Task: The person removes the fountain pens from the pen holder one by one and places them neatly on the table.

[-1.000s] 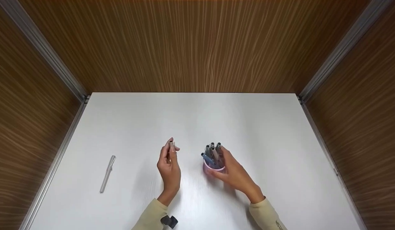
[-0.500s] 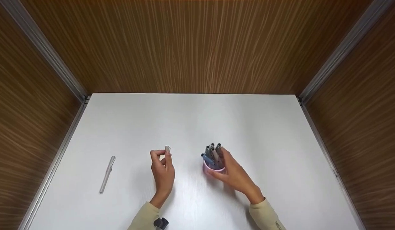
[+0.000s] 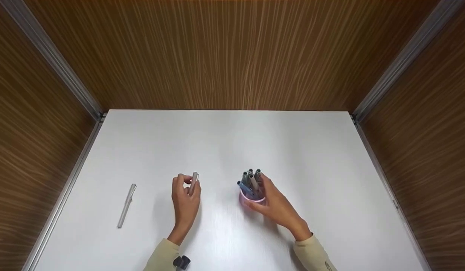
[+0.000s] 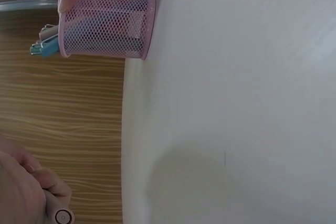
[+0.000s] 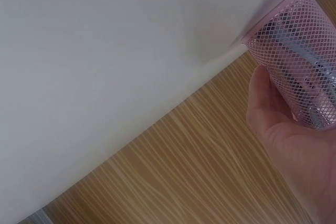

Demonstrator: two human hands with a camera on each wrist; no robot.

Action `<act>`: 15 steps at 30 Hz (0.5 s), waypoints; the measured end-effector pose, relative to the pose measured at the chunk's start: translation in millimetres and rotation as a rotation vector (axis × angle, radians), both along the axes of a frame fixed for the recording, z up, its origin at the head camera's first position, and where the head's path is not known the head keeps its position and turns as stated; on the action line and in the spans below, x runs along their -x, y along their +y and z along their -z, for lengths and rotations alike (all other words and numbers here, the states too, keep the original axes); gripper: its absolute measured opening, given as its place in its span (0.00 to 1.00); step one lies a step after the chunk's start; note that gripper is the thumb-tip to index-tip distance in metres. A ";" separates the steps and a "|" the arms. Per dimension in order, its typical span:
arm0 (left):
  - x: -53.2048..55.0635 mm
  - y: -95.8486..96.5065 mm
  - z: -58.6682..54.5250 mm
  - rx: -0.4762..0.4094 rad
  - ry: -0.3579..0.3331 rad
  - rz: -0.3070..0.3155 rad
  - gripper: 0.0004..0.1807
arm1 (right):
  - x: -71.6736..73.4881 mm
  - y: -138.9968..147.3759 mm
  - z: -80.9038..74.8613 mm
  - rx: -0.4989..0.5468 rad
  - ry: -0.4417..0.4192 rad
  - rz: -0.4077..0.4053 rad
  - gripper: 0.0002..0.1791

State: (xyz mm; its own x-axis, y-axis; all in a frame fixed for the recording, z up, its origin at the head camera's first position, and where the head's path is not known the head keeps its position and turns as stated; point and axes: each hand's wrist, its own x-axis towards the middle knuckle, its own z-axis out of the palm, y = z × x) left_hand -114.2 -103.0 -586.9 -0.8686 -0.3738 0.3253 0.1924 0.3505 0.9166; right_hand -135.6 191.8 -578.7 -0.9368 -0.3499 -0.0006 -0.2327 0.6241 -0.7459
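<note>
My left hand pinches a greyish pen above the table, its capped end tilted up; in the left wrist view the pen's round end shows below the curled fingers. My right hand grips a pink mesh pen cup around its side, the thumb near the rim. Several pens stand in the cup, among them a blue pen leaning left. The mesh wall shows pens through it in the right wrist view. A second greyish pen lies on the table at the left.
The white table spreads under both hands. Wood-grain panels close it in at the back and both sides, with metal rails along the corners. A small black piece sits at my left sleeve.
My left hand has moved left, away from the cup, with the pen in it. The pen has turned from nearly upright to more tilted. My right hand and the cup stay in place.
</note>
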 end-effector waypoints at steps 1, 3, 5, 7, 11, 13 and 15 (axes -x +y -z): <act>-0.1 -1.8 0.4 0.004 0.002 0.004 0.09 | 0.0 -0.1 -0.1 0.000 -0.001 0.000 0.64; -0.5 -5.4 1.0 0.008 0.002 0.016 0.09 | -0.2 -0.3 -0.5 0.004 -0.001 0.000 0.64; -1.0 -8.7 1.7 0.007 -0.002 0.031 0.09 | -0.2 -0.2 -0.7 0.005 -0.003 0.000 0.64; -1.5 -12.2 3.0 0.007 -0.009 0.038 0.08 | -0.1 -0.2 -0.6 0.006 -0.003 -0.001 0.64; -4.0 -18.6 5.9 0.024 -0.021 0.022 0.07 | -0.8 0.2 0.0 0.009 0.002 -0.001 0.63; -5.8 -22.2 6.2 0.019 -0.025 0.014 0.07 | -1.1 -0.2 0.2 0.013 0.003 -0.001 0.62; -8.2 -26.3 6.3 0.007 -0.035 0.009 0.06 | -1.7 -0.8 0.5 0.017 0.000 -0.003 0.62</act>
